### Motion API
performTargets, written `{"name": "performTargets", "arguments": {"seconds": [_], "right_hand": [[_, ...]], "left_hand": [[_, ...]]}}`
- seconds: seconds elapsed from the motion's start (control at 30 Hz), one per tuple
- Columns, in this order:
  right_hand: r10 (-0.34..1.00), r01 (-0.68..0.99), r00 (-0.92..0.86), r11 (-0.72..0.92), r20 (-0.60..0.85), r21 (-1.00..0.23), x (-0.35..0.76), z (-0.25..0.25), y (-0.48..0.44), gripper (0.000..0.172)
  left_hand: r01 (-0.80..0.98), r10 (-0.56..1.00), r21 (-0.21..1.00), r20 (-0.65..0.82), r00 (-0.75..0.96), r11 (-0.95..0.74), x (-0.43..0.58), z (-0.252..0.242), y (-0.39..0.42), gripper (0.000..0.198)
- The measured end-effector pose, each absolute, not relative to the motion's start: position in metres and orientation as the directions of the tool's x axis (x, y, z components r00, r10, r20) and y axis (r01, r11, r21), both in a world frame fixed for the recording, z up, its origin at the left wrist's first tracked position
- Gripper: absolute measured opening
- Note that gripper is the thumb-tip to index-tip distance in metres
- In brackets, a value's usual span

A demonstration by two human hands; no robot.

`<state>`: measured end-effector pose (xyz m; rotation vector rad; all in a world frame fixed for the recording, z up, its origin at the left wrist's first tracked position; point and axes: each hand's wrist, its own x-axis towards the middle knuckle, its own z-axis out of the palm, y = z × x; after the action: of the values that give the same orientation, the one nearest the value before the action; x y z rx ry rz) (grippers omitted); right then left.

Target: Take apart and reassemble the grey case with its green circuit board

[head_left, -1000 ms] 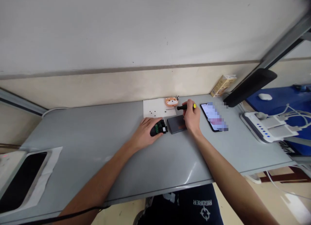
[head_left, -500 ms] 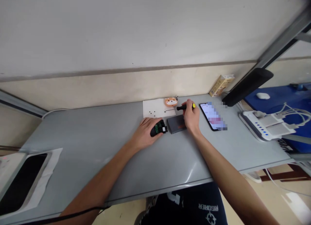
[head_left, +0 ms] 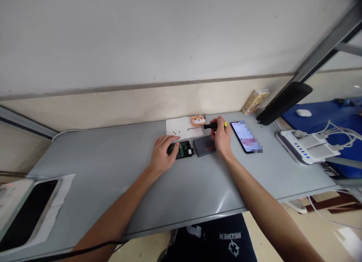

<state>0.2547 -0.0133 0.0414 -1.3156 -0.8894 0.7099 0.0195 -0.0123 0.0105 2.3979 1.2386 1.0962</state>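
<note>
My left hand point(head_left: 163, 152) rests on a small black device with a green circuit board point(head_left: 183, 149) showing, fingers curled over its left end. My right hand point(head_left: 222, 135) is closed round a screwdriver point(head_left: 212, 125) with a black shaft grip and a yellow cap, which points left over a white sheet point(head_left: 181, 127). A dark grey flat box point(head_left: 204, 145) lies between the hands. Several tiny black screws point(head_left: 177, 133) sit on the white sheet.
An orange animal-face charm point(head_left: 197, 120) lies at the sheet's far edge. A phone point(head_left: 245, 136) with a lit screen lies right of my right hand. A carton point(head_left: 254, 101), a black lamp arm point(head_left: 284, 101) and a white charging hub point(head_left: 308, 148) stand right. A dark tablet point(head_left: 26, 213) lies at left.
My left hand has slid left along the black device, uncovering more of the green circuit board. My right hand stays on the screwdriver.
</note>
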Motion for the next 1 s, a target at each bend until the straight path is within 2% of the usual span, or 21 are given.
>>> {"name": "performTargets", "arguments": {"seconds": [0.1, 0.37, 0.57, 0.67, 0.8, 1.0], "right_hand": [[0.873, -0.027, 0.475, 0.145, 0.115, -0.989, 0.246, 0.048, -0.019, 0.05], [0.913, -0.085, 0.393, 0.154, 0.109, -0.984, 0.234, 0.048, -0.029, 0.044], [0.928, -0.118, 0.358, 0.157, 0.105, -0.981, 0.23, 0.043, -0.028, 0.046], [0.937, -0.142, 0.34, 0.137, 0.082, -0.98, 0.231, 0.044, -0.028, 0.046], [0.941, -0.211, 0.337, 0.116, 0.039, -0.971, 0.235, 0.049, -0.026, 0.044], [0.916, -0.272, 0.4, 0.146, 0.026, -0.951, 0.251, 0.049, -0.015, 0.047]], "left_hand": [[0.616, 0.808, 0.544, 0.508, 0.299, -0.57, 0.02, 0.01, -0.01, 0.022], [0.579, 0.839, 0.618, 0.477, 0.261, -0.532, 0.018, 0.004, -0.003, 0.023], [0.548, 0.822, 0.624, 0.507, 0.259, -0.557, 0.018, 0.002, 0.002, 0.017], [0.571, 0.799, 0.579, 0.537, 0.269, -0.582, 0.016, 0.003, 0.003, 0.015], [0.65, 0.751, 0.435, 0.565, 0.342, -0.623, 0.016, 0.015, 0.003, 0.015], [0.688, 0.712, 0.287, 0.52, 0.472, -0.666, 0.032, 0.038, 0.029, 0.018]]}}
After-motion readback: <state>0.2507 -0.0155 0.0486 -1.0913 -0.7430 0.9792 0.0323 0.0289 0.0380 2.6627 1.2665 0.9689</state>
